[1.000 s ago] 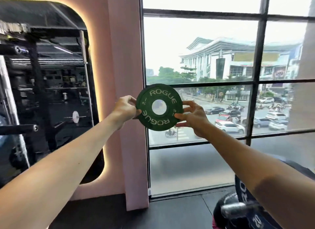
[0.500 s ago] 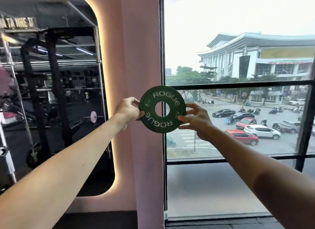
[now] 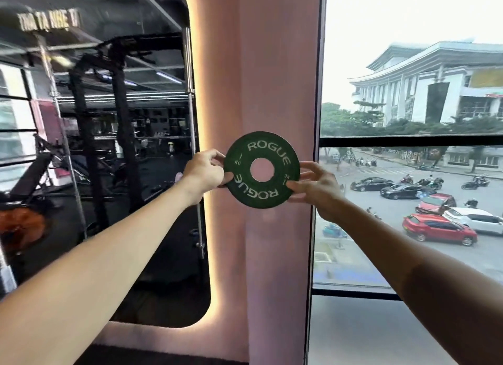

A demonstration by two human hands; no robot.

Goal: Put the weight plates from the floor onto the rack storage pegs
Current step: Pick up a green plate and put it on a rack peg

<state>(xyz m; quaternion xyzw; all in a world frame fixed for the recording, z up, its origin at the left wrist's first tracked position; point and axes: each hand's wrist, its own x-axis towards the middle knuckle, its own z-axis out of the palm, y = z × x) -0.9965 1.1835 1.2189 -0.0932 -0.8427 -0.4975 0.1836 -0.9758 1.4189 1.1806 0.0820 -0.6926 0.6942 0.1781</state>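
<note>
Out at arm's length before the pink pillar (image 3: 275, 92), the green Rogue 1 kg change plate (image 3: 261, 170) is riding upright, face to the camera. Left hand (image 3: 204, 171) and right hand (image 3: 317, 189) are each pinching an opposite rim, likely keeping its hole clear for a peg; no storage peg is showing.

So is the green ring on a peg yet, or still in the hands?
Still in the hands. The green plate is pinched by the left hand and right hand; pink wall shows through its hole.
</note>
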